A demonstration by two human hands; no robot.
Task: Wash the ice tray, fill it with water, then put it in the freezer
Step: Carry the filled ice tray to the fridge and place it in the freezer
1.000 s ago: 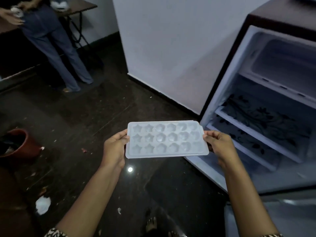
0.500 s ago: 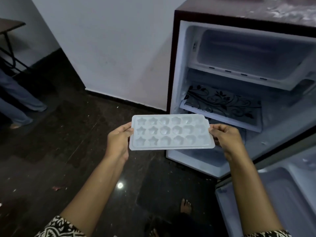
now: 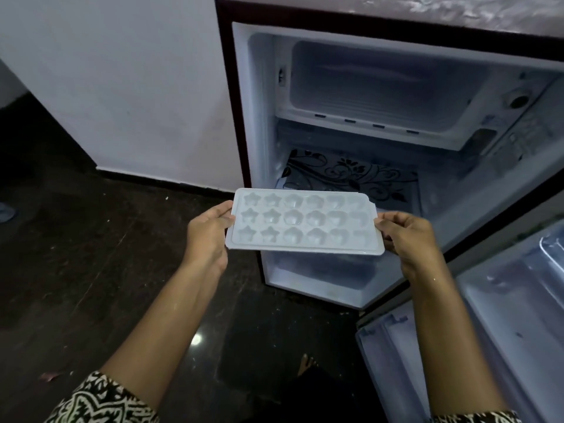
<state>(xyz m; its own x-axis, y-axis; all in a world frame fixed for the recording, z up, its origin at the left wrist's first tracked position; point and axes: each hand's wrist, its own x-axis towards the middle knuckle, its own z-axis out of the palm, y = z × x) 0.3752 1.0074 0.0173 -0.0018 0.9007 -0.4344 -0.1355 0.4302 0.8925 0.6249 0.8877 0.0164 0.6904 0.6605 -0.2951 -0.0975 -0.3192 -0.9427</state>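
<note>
Your left hand [image 3: 207, 230] and right hand [image 3: 406, 236] fingers grasp the ice tray [image 3: 305, 222] by its short ends, level, likely against spilling, facing the open freezer compartment [image 3: 381, 87].

- The white rectangular plastic ice tray [image 3: 305, 222] is one pale colour throughout; its three rows of cavities are moulded as stars on the left and rounder flower shapes further right.
- The small box-shaped metal fridge [image 3: 227, 87] has a dark maroon-brown casing, and its top is mottled pinkish brown.
- The moulded plastic freezer compartment [image 3: 381, 87] is frosty white, like the lining around it.
- The flat glass fridge shelf [image 3: 351, 174] carries a black print of flowers and curling vines.
- The plastic inner door panel [image 3: 503, 315] is white.
- The plain painted wall [image 3: 122, 87] is white, edged below by a black skirting strip.
- The polished stone floor [image 3: 91, 254] is near-black brown with pale flecks.
- The printed fabric sleeve [image 3: 103, 401] shows black and cream geometric motifs.
</note>
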